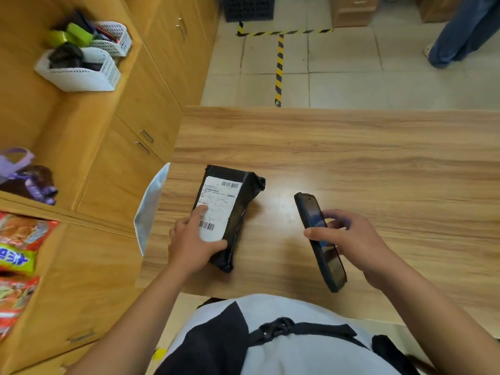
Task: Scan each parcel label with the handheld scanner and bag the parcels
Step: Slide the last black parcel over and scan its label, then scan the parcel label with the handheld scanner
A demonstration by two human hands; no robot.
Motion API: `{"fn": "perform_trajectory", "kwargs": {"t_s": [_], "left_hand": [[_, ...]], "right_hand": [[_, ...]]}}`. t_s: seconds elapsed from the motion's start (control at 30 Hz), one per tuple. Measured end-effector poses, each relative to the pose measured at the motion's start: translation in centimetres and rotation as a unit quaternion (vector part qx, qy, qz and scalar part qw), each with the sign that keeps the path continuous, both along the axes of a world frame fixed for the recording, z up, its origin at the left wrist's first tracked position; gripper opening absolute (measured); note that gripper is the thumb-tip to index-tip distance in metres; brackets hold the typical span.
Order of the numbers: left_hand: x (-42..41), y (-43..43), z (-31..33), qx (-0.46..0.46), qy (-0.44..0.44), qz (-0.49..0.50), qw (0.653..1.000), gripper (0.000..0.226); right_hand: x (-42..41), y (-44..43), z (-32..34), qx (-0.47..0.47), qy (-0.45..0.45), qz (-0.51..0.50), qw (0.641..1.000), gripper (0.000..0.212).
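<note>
I count one black parcel (240, 201) under the left hand (192, 247), bearing one white label (216, 201) with two barcodes (207, 226); one handheld scanner (328, 258) in the right hand (359, 239); one white bag (151, 207) just left of the left hand; two white mesh baskets (81, 79) (116, 39) well beyond it.

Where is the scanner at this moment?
In the head view the scanner is right of centre, gripped by the right hand over the table, to the right of the black parcel.

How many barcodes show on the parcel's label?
2. Far barcode at the label's far end; near barcode beside the left hand, which may cover more.
</note>
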State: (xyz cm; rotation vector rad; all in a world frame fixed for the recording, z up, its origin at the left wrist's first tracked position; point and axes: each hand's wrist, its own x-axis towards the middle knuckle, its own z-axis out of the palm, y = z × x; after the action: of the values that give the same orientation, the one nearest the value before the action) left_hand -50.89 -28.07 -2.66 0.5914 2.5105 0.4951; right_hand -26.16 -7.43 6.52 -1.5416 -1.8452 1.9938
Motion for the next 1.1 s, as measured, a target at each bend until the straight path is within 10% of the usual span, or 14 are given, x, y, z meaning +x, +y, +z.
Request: {"fn": "perform_trajectory", "kwargs": {"t_s": [0.43, 0.8, 1.1], "left_hand": [[-18.8, -9.5, -2.0, 0.21, -0.186, 0.227, 0.933, 0.085], [-24.7, -12.4, -8.9, 0.101, -0.437, 0.217, 0.867, 0.028], [-25.9, -10.1, -12.4, 0.032, -0.281, 0.247, 0.927, 0.096]], "right_hand": [[-12.7, -7.5, 1.0, 0.057, -0.053, 0.003, 0.997, 0.053], [-14.8, -11.7, 1.5, 0.059, -0.089, -0.027, 0.994, 0.082], [-13.1, -12.6, 1.4, 0.067, -0.087, -0.069, 0.991, 0.077]]}}
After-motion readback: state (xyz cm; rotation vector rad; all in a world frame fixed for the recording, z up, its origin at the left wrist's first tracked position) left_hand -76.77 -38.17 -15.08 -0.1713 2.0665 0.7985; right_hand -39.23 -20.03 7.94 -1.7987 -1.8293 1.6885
